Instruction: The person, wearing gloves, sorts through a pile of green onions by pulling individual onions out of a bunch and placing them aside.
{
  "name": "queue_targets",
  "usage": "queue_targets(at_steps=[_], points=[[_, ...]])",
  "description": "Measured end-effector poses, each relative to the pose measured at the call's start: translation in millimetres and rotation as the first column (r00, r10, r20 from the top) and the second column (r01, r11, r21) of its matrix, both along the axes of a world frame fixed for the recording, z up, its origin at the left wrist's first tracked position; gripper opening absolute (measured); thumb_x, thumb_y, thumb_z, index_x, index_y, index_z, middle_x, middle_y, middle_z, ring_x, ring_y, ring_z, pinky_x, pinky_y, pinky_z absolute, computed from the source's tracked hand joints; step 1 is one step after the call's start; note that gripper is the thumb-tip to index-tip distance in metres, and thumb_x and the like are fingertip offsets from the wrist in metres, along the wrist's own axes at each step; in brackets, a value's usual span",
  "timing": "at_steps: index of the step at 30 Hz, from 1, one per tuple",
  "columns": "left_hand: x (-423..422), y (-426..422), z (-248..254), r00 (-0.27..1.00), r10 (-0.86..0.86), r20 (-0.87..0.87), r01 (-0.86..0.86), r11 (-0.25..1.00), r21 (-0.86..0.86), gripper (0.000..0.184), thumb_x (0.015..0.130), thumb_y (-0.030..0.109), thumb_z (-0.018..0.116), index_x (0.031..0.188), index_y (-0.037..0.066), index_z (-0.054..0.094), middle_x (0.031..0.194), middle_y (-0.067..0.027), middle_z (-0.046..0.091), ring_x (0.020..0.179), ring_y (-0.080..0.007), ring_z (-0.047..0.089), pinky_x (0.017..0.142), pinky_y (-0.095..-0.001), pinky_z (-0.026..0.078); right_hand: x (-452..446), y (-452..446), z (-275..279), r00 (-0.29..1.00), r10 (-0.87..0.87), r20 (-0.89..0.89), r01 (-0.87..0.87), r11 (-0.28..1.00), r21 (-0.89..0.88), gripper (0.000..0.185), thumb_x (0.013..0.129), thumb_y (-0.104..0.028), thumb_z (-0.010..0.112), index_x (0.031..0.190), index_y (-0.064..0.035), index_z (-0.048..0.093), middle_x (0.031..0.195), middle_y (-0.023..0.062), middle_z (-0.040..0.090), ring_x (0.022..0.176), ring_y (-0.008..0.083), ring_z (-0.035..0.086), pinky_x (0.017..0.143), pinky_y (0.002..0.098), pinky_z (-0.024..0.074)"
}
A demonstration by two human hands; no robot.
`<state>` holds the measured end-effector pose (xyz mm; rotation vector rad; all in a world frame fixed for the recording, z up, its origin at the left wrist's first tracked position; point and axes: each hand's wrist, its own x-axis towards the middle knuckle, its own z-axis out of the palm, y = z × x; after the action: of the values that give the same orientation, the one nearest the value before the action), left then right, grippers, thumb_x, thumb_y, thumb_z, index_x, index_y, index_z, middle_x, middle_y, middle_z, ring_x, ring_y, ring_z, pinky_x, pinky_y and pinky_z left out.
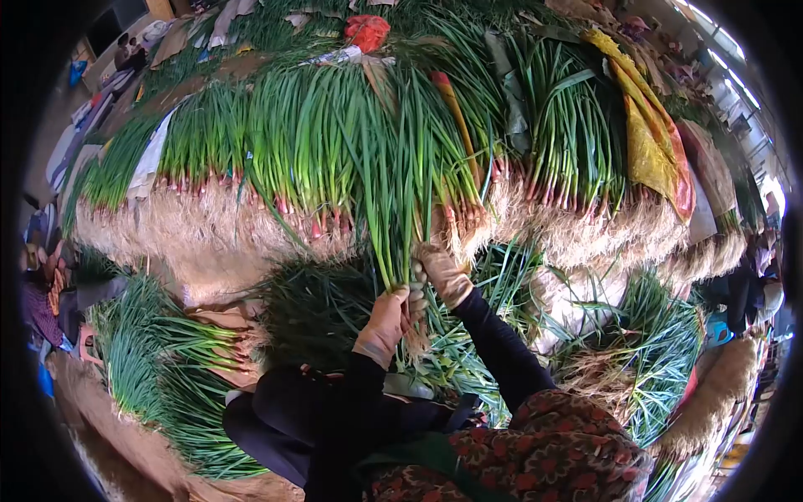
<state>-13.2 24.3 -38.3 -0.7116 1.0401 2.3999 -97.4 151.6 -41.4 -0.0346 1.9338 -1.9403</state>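
Note:
Pale gloves cover both of my hands. My left hand (387,324) is closed around the lower stems of a few green onions (381,226), whose long leaves point away from me over the pile. Pale roots hang below that grip. Just to the right and slightly farther off, my right hand (443,273) is closed at the stems of the same green onions; its fingertips are partly hidden. Beyond my hands lies a wide row of green onions (305,142), their reddish bases and matted roots (217,222) facing me.
Loose green onions lie at my left (138,351) and more in a heap (644,368) at my right. Cut leaves (318,301) cover the ground by my knees. A yellow and red sack (652,142) drapes the row, and a red bag (366,32) rests on top. People sit at both edges.

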Motion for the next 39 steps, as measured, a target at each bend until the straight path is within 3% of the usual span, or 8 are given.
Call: queue_targets(at_steps=[6, 14, 18, 20, 23, 30, 35, 39], points=[[-1.8, -13.9, 8.7, 0.988, -0.133, -0.080, 0.153, 0.926, 0.344, 0.033, 0.094, 0.037, 0.041, 0.099, 0.008, 0.056, 0.053, 0.0090, 0.035, 0.040, -0.0050, 0.027, 0.041, -0.0213, 0.027, 23.3, -6.6, 2.8, 0.882, 0.191, 0.431, 0.146, 0.759, -0.635, 0.027, 0.089, -0.034, 0.055, 0.097, -0.0084, 0.058, 0.056, -0.0073, 0.038, 0.047, 0.0083, 0.034, 0.045, 0.0231, 0.0313], [-6.6, -23.0, -56.1, 0.979, -0.031, -0.203, 0.187, 0.542, 0.819, 0.039, 0.094, 0.044, 0.039, 0.087, 0.011, 0.059, 0.049, 0.0085, 0.035, 0.044, -0.0068, 0.037, 0.048, -0.0261, 0.033, -7.5, 1.2, -2.3, 0.916, -0.382, -0.123, 0.360, 0.918, -0.167, 0.018, 0.091, -0.023, 0.052, 0.084, -0.0083, 0.061, 0.063, -0.0015, 0.054, 0.055, 0.0087, 0.049, 0.052, 0.0235, 0.0390], [3.4, -27.7, -36.1, 0.998, 0.009, -0.060, 0.030, 0.780, 0.625, 0.036, 0.092, 0.046, 0.044, 0.085, 0.013, 0.058, 0.049, 0.0099, 0.031, 0.043, -0.0066, 0.034, 0.047, -0.0254, 0.032, -2.8, 87.0, 12.1, 0.938, -0.324, -0.121, 0.281, 0.918, -0.281, 0.017, 0.090, -0.022, 0.052, 0.087, -0.0067, 0.059, 0.068, 0.0013, 0.058, 0.065, 0.0107, 0.056, 0.062, 0.0275, 0.0472], [1.3, -23.5, -14.4, 0.999, -0.036, -0.006, 0.034, 0.855, 0.518, 0.032, 0.091, 0.043, 0.048, 0.090, 0.012, 0.058, 0.049, 0.0101, 0.029, 0.043, -0.0050, 0.032, 0.045, -0.0233, 0.029, 32.7, 96.9, 8.9, 0.995, -0.011, -0.098, 0.040, 0.954, 0.299, 0.022, 0.094, -0.023, 0.045, 0.088, -0.0051, 0.058, 0.078, 0.0013, 0.060, 0.070, 0.0115, 0.058, 0.063, 0.0308, 0.0526], [0.6, -13.7, 13.0, 0.992, -0.125, 0.018, 0.109, 0.918, 0.382, 0.031, 0.090, 0.035, 0.053, 0.107, 0.010, 0.058, 0.052, 0.0103, 0.028, 0.042, -0.0022, 0.027, 0.041, -0.0204, 0.026, 73.5, 73.5, -31.1, 0.834, 0.012, 0.552, 0.077, 0.988, -0.137, 0.040, 0.083, -0.053, 0.054, 0.091, -0.0138, 0.058, 0.077, -0.0047, 0.058, 0.054, 0.0068, 0.046, 0.050, 0.0202, 0.0398], [9.2, -1.7, 12.9, 0.999, 0.029, 0.045, -0.010, 0.930, -0.367, 0.031, 0.088, 0.025, 0.053, 0.115, 0.008, 0.056, 0.059, 0.0058, 0.049, 0.047, -0.0078, 0.045, 0.045, -0.0206, 0.038, 20.5, -0.3, -34.8, 0.865, -0.171, -0.472, 0.254, 0.960, 0.117, 0.023, 0.084, -0.019, 0.063, 0.092, 0.0015, 0.059, 0.071, 0.0035, 0.061, 0.062, 0.0131, 0.051, 0.058, 0.0310, 0.0436], [11.8, 2.4, -9.6, 0.992, -0.112, 0.065, 0.129, 0.900, -0.418, 0.025, 0.090, 0.030, 0.054, 0.081, 0.006, 0.053, 0.059, -0.0040, 0.051, 0.044, -0.0131, 0.049, 0.040, -0.0273, 0.042, 40.5, -5.2, 12.8, 0.901, 0.142, -0.409, 0.196, 0.708, 0.679, 0.028, 0.085, -0.025, 0.060, 0.099, -0.0005, 0.059, 0.076, 0.0153, 0.063, 0.070, 0.0265, 0.061, 0.065, 0.0371, 0.0453], [9.2, 12.1, -16.5, 0.989, 0.114, 0.095, -0.100, 0.986, -0.133, 0.027, 0.090, 0.031, 0.054, 0.086, 0.005, 0.053, 0.060, -0.0021, 0.050, 0.044, -0.0133, 0.050, 0.039, -0.0270, 0.042, 36.9, -2.6, -35.3, 0.930, -0.169, -0.327, 0.274, 0.912, 0.306, 0.023, 0.087, -0.022, 0.058, 0.091, 0.0009, 0.059, 0.066, 0.0018, 0.058, 0.059, 0.0128, 0.051, 0.056, 0.0286, 0.0428]])
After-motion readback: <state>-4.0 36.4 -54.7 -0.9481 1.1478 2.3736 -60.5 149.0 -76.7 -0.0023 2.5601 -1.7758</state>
